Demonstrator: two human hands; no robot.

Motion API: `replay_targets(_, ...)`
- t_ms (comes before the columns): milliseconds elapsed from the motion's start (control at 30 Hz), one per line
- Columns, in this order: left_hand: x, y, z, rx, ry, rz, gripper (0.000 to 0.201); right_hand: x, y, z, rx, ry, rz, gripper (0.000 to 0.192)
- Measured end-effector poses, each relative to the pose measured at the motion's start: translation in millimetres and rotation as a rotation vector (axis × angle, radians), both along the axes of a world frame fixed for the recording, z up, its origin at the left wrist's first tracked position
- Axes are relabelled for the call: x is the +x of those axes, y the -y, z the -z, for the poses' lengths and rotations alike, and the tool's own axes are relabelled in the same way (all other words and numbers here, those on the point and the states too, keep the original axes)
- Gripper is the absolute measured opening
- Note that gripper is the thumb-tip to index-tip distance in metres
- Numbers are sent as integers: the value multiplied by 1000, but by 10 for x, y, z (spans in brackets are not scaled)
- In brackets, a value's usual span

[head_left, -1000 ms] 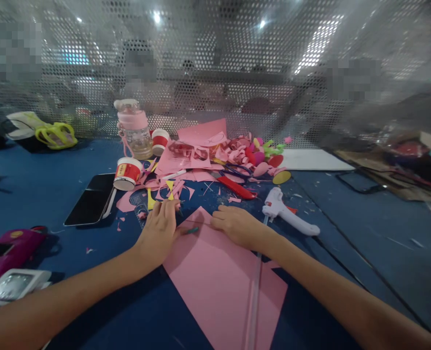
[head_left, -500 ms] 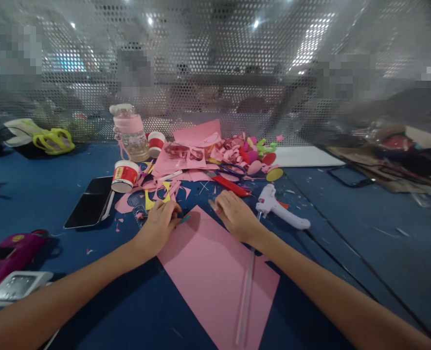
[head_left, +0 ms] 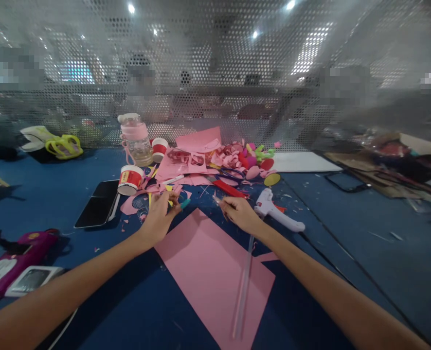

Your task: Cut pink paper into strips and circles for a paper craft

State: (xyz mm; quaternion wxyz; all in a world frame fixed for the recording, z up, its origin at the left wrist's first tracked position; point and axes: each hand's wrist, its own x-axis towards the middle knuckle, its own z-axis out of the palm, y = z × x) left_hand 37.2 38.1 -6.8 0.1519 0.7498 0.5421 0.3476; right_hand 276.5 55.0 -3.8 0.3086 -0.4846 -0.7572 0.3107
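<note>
My left hand (head_left: 159,214) pinches a small slim teal piece (head_left: 185,204), perhaps a pen end; the rest of it is hidden by the fingers. My right hand (head_left: 238,211) is closed around a small clear, pale-tipped piece (head_left: 216,199) whose kind I cannot make out. Between my forearms a pink paper sheet (head_left: 211,267) lies cornerwise, its top corner just below the hands. Across its right side runs a long clear glue stick (head_left: 242,296), reaching up under my right forearm toward a white glue gun (head_left: 283,216).
Pink paper scraps (head_left: 186,163), a red-handled cutter (head_left: 228,187) and balloons (head_left: 261,158) crowd the back. Two paper cups (head_left: 130,180), a water bottle (head_left: 137,146) and a phone (head_left: 98,204) stand or lie leftward. A purple device (head_left: 27,255) sits at left. A perforated screen (head_left: 215,73) rises behind.
My left hand has lifted off the paper's edge with the teal piece, which now shows more. My right hand has shifted slightly with its clear piece. The head view has tilted up a little.
</note>
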Motion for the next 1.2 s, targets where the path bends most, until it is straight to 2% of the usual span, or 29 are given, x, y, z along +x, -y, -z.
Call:
replay_targets(133,-11,-26,9,186,119,-152,20,0,-76,36,-103,-52,39,43)
replay_targets(233,-16,1,45,198,225,-124,35,-10,-96,35,-124,-49,43,41)
replay_targets(333,-11,84,83,98,229,-45,56,-19,-84,13,-139,-32,52,42)
replay_targets(433,0,174,98,49,163,-25,61,-5,-75,-3,-138,5,75,45)
replay_targets(533,11,222,108,108,32,0,64,54,-85,-6,-122,52,105,44)
replay_targets(700,26,226,146,139,-163,156,69,123,-126,-14,-152,94,100,42)
replay_targets(800,34,220,157,112,-236,233,65,69,-154,-23,-112,128,72,44)
replay_targets(1000,30,212,156,58,-285,233,59,14,-177,-16,-60,183,34,47)
replay_targets(1200,31,231,143,23,-343,195,61,4,-114,5,-15,211,91,50)
